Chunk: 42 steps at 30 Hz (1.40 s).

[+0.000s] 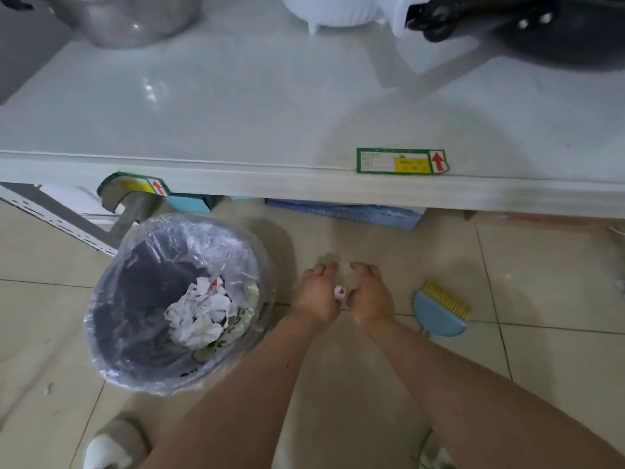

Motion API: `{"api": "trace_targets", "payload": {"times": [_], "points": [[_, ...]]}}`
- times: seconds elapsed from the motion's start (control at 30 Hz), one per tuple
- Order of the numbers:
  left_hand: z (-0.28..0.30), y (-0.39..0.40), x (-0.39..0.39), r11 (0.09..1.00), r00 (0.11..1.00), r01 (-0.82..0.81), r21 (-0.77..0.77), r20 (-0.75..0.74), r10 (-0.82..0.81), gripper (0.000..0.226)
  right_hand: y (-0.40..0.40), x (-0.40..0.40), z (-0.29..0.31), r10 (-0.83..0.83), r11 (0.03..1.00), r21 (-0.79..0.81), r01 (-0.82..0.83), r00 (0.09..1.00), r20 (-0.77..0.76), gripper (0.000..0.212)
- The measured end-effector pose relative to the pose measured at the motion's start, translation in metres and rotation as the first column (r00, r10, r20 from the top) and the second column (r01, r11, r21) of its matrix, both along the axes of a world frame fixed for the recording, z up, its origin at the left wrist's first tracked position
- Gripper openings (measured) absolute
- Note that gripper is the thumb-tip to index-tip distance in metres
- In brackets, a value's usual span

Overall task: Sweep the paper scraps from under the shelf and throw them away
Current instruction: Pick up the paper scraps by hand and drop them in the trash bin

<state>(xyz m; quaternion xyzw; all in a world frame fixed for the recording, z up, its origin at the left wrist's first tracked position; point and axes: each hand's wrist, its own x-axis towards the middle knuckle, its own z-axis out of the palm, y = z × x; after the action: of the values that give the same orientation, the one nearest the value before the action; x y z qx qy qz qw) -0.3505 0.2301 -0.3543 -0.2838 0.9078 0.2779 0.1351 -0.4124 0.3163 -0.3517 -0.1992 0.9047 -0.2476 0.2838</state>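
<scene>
with the left hand [316,296] and right hand [370,297] loosely curled, pinching one paper scrap [340,292] between them just right of the bin [101,299], it could slip and drop short of the bin

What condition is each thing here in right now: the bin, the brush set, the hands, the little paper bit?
Trash bin: upright, lined with clear plastic, crumpled paper inside.
Paper scrap: between the two hands, above the floor.
Left hand: fingers spread, touching the scrap.
Right hand: fingers spread, beside the scrap.
Dustpan and brush: lying on the floor, unheld.
Shelf label: corner peeling.
</scene>
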Motion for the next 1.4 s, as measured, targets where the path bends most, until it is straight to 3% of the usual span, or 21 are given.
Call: {"api": "trace_targets", "payload": {"times": [0.67, 0.8, 0.93, 1.27, 1.4], "points": [[-0.112, -0.004, -0.026, 0.998, 0.999, -0.023, 0.062, 0.028, 0.022, 0.062, 0.026, -0.018, -0.113, -0.192, 0.939, 0.302, 0.164, 0.979, 0.067, 0.051], [-0.119, -0.001, -0.032, 0.999, 0.999, -0.038, 0.019, 0.009, 0.038, 0.046, 0.023, -0.017, -0.117, -0.142, 0.949, 0.289, 0.123, 0.989, 0.043, 0.054], [-0.124, 0.006, -0.042, 0.999, 0.999, 0.026, 0.036, 0.046, -0.028, 0.025, 0.008, -0.018, -0.121, -0.046, 0.978, 0.204, 0.040, 0.999, 0.024, 0.032], [-0.127, 0.017, -0.036, 0.999, 0.996, 0.044, 0.018, 0.077, -0.045, 0.024, 0.002, -0.022, -0.127, 0.037, 0.979, 0.201, -0.038, 0.999, 0.010, 0.022], [-0.134, 0.021, -0.022, 1.000, 0.999, 0.022, -0.012, 0.033, -0.021, 0.027, 0.006, -0.020, -0.128, 0.072, 0.978, 0.195, -0.071, 0.997, -0.001, 0.027]]}}
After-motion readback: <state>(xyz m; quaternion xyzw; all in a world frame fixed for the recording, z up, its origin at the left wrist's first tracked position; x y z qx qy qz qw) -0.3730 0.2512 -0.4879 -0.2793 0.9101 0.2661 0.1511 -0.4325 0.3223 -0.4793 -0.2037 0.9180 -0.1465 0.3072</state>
